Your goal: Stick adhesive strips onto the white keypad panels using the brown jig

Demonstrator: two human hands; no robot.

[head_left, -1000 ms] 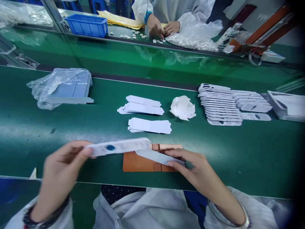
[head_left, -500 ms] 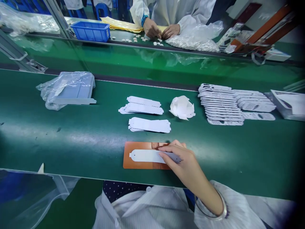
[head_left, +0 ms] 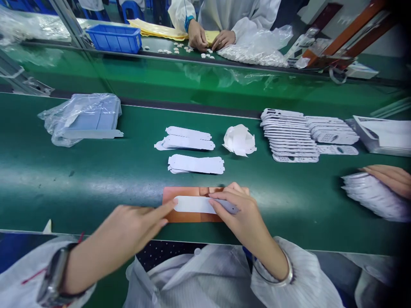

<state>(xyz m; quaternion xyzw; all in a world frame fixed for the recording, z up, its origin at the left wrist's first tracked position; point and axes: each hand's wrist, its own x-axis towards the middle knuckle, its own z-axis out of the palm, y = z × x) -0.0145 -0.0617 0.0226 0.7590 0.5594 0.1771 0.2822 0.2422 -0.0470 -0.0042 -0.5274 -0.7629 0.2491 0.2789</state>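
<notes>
In front of me a white die-cut strip (head_left: 192, 204) lies on an orange-brown printed card (head_left: 183, 217). My right hand (head_left: 239, 207) is closed on the strip's right part, thumb along the near edge and fingers along the far edge. From the left comes my left hand (head_left: 135, 226), its index finger stretched out so the tip touches the strip's left end. The left thumb is apart from that finger, and this hand grips nothing. Beyond the card lie two small piles of similar white strips, a nearer pile (head_left: 196, 164) and a farther pile (head_left: 188, 140).
Crumpled white paper (head_left: 239, 140) sits right of the piles. Farther right are stacked white printed pieces (head_left: 290, 136) and a white box (head_left: 385, 134). Another person's hand (head_left: 393, 177) holds a white bundle (head_left: 374, 194). A plastic-wrapped stack (head_left: 93, 113) lies left. A co-worker's hands (head_left: 208, 38) handle small pieces opposite.
My left hand has come in from the left and touches the strip's end. Another person's hand with a white bundle has appeared at the right. My right hand keeps its grip.
</notes>
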